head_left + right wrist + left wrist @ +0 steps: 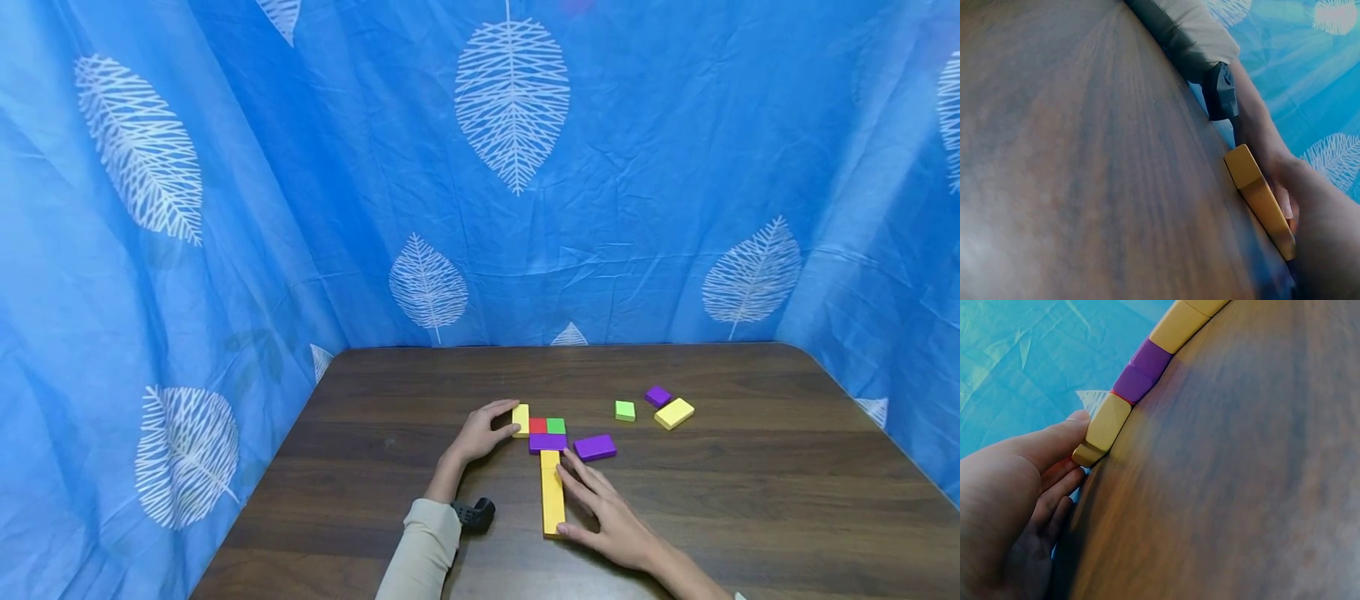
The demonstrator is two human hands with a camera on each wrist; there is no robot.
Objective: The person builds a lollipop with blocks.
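The left hand (480, 429) holds a pale yellow rectangular block (521, 421), smooth and with softly rounded edges, between its thumb and finger, which are set a little apart. This block lies at the left end of a group of flat blocks on the bench (780, 492), whose brown surface has a dark wood grain.

Directly to its right is a red, squarish, smooth block (537, 426), and next to that one a green, squarish, smooth block (556, 426). On the near side of these two lies a purple rectangular block (548, 442) with an even, matt colour. From its near edge a short orange-yellow block (551, 459) and a long orange-yellow bar (552, 504) continue in one line toward the person; a thin seam shows between them.

The right hand (611, 521) is spread wide, its thumb at the near end of the long bar and its fingers along the right side, touching lightly.

To the right of the group, a second purple rectangular block (596, 447) lies slightly turned. Farther away are a light green square block (625, 411), a small purple block (658, 396) and a yellow rectangular block (674, 413); the last two are side by side, and I cannot tell if they touch.

A pale sleeve (427, 537) and a black wrist device (474, 515) are on the left arm. Behind hangs a creased blue curtain (637, 125), printed with white leaves.
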